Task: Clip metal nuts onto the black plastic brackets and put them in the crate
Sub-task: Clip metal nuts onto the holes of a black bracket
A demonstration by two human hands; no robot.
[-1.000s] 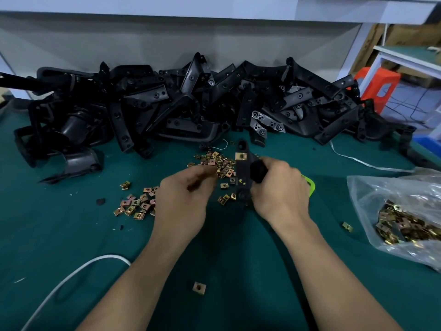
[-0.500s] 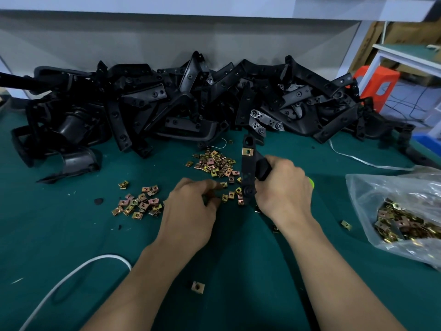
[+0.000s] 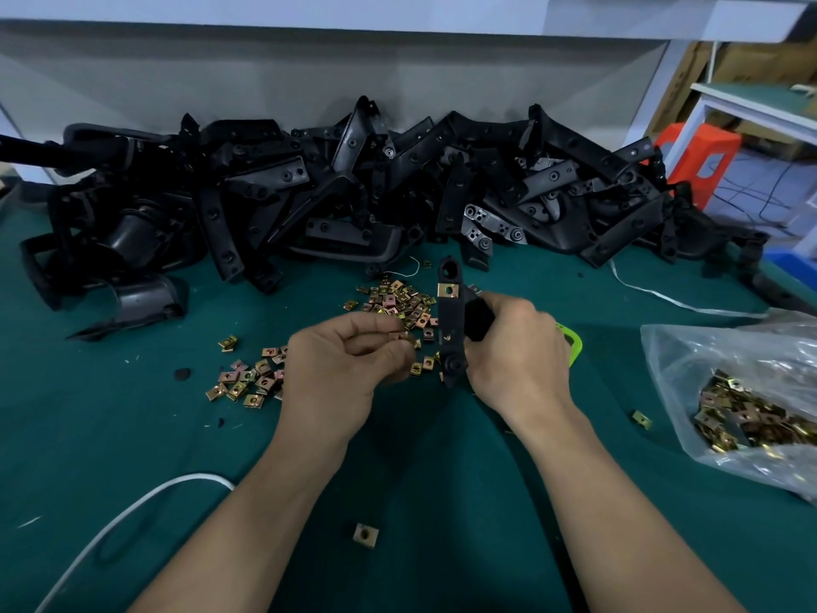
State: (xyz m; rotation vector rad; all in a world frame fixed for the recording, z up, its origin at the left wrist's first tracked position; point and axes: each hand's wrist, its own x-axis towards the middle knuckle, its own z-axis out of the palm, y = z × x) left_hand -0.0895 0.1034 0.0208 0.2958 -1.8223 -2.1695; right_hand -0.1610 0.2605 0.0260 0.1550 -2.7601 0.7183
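Bracket [image 3: 452, 320] of black plastic stands nearly upright above the green table [image 3: 132, 435], near the middle of the view. The right hand [image 3: 517, 351] grips it, fingers curled round its right side. One clipped nut [image 3: 448, 290] sits near its upper end. At nine o'clock from the bracket, the left hand [image 3: 345, 369] pinches a second nut [image 3: 398, 336] between thumb and fingertips, just beside the bracket but apart from it. Loose nuts [image 3: 398, 303] lie at eleven o'clock from the hands. The heap of brackets [image 3: 353, 188] fills twelve o'clock, and the bag of nuts [image 3: 742, 391] lies at three o'clock.
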